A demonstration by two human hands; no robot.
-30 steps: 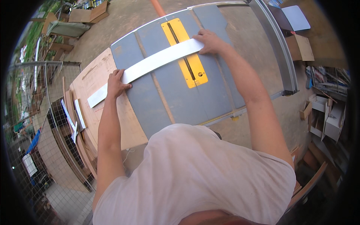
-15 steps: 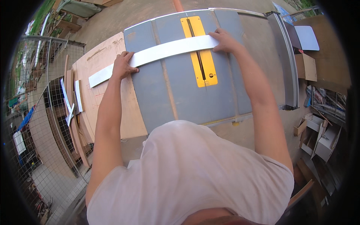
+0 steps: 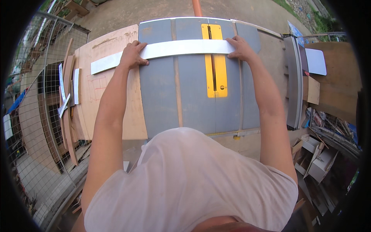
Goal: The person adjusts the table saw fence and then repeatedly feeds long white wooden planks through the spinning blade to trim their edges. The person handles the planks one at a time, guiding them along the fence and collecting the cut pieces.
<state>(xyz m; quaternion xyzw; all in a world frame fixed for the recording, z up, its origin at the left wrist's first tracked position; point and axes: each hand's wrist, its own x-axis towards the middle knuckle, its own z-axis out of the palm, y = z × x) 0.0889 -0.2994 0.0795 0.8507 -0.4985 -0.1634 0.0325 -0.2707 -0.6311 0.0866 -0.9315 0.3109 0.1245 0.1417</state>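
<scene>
A long white board lies across the grey saw table, spanning the yellow slotted insert. My left hand grips the board's near and far edges where the saw table meets a plywood panel, thumb on the near side. At the board's right end, just past the insert, my right hand holds it with the thumb near and fingers on the far side. The board's left end rests over the plywood panel. Part of the insert's dark slot is hidden under the board.
A grey metal rail stands at the saw table's right. Wood strips and white offcuts lie at the panel's left, beside a wire mesh fence. White boxes and scraps sit at the lower right. An orange pipe runs beyond the far edge.
The view has turned and shifted, so the table looks straighter. Both hands keep their hold on the board, which has hardly moved relative to the insert.
</scene>
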